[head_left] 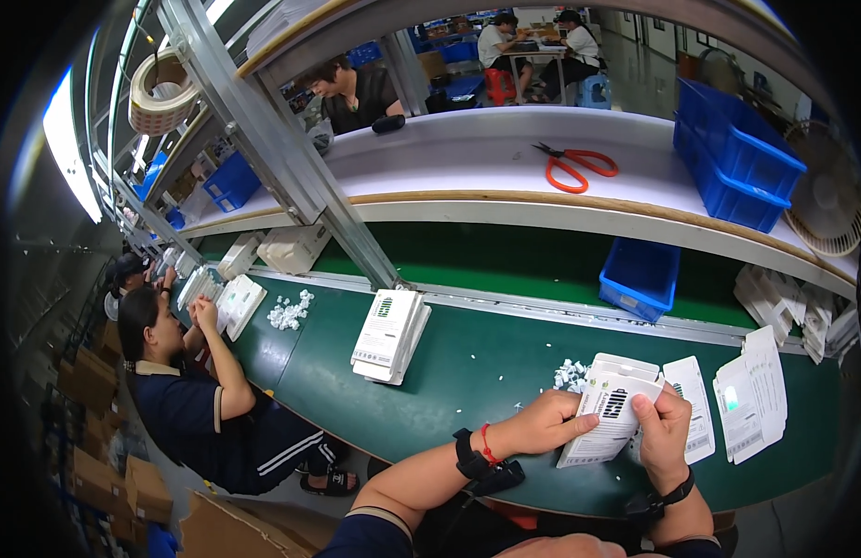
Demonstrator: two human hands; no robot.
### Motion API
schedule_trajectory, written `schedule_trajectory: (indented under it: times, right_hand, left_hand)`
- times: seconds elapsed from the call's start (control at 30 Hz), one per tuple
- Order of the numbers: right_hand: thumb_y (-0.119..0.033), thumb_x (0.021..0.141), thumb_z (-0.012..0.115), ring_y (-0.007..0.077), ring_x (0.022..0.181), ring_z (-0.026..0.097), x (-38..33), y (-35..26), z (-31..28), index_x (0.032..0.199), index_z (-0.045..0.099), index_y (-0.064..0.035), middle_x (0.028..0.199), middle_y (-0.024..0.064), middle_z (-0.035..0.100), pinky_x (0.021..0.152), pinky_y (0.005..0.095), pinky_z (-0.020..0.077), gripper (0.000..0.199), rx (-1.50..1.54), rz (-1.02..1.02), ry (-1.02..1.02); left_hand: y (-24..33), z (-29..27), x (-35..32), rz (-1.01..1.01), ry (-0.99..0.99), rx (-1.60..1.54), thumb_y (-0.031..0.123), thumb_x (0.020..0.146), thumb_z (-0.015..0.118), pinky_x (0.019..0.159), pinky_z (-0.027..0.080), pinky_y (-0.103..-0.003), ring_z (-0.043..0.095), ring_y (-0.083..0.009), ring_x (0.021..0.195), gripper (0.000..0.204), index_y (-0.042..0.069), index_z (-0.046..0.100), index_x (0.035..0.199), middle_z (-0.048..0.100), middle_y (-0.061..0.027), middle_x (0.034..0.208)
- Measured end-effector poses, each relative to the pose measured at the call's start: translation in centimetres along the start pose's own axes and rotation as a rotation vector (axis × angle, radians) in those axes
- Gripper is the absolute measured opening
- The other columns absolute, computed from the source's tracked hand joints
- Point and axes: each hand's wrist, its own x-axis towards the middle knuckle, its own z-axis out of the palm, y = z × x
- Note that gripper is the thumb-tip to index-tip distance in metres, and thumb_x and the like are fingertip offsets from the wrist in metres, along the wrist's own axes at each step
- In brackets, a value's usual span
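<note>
Above the green table, both my hands are closed round a flat white box with printing and a dark slotted patch on its face. My left hand grips its left edge, thumb across the front. On the box's right edge sits my right hand, its thumb pressed on the face. Behind the box lies a heap of small white pieces, partly covered by it. Flat white cartons overlap to the right, and another carton lies beside my right hand. A stack of white boxes stands further left.
A blue bin sits at the table's back. The raised shelf holds red-handled scissors and stacked blue bins. A metal post rises at left. A co-worker sits left near another white heap.
</note>
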Motion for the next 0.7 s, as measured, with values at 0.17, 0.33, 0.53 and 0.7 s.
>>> schedule_trajectory:
  times: [0.17,0.33,0.53,0.7]
  right_hand:
    - [-0.010,0.088,0.060,0.0128,0.081,0.059,0.1,0.6,0.8,0.097,0.066,0.0057,0.092,0.0085,0.065,0.072,0.0245,0.0459,0.019,0.192,0.139,-0.031]
    - [-0.014,0.088,0.062,0.0106,0.078,0.062,-0.3,1.3,0.4,0.098,0.067,0.0022,0.086,0.0065,0.069,0.069,0.0246,0.0491,0.020,0.027,0.306,-0.291]
    - [-0.016,0.088,0.062,0.0143,0.085,0.065,-0.2,0.5,0.3,0.103,0.066,0.0002,0.094,0.0102,0.069,0.075,0.0259,0.0496,0.022,-0.027,0.223,-0.512]
    - [-0.013,0.089,0.058,0.0148,0.089,0.062,-0.4,0.2,0.4,0.107,0.063,0.0031,0.100,0.0103,0.068,0.078,0.0280,0.0491,0.024,0.038,0.180,-0.485]
  left_hand:
    - [-0.1,-0.3,-0.1,0.059,-0.021,0.104,0.023,0.094,0.051,0.069,0.050,-0.034,0.067,-0.0261,0.078,0.028,-0.002,0.064,0.094,0.067,-0.0169,0.083]
    - [0.0,-0.7,-0.4,-0.009,0.098,-0.073,0.016,0.094,0.051,0.063,0.051,-0.029,0.067,-0.0176,0.072,0.026,-0.004,0.066,0.092,0.069,-0.0135,0.081]
    - [-0.3,-0.6,-0.5,-0.024,0.140,-0.158,0.017,0.095,0.050,0.060,0.050,-0.027,0.064,-0.0126,0.067,0.029,-0.007,0.065,0.088,0.068,-0.0123,0.074]
    - [-0.3,-0.3,-0.4,-0.120,0.105,-0.270,0.021,0.096,0.049,0.064,0.050,-0.027,0.063,-0.0112,0.073,0.032,-0.007,0.065,0.095,0.068,-0.0123,0.079]
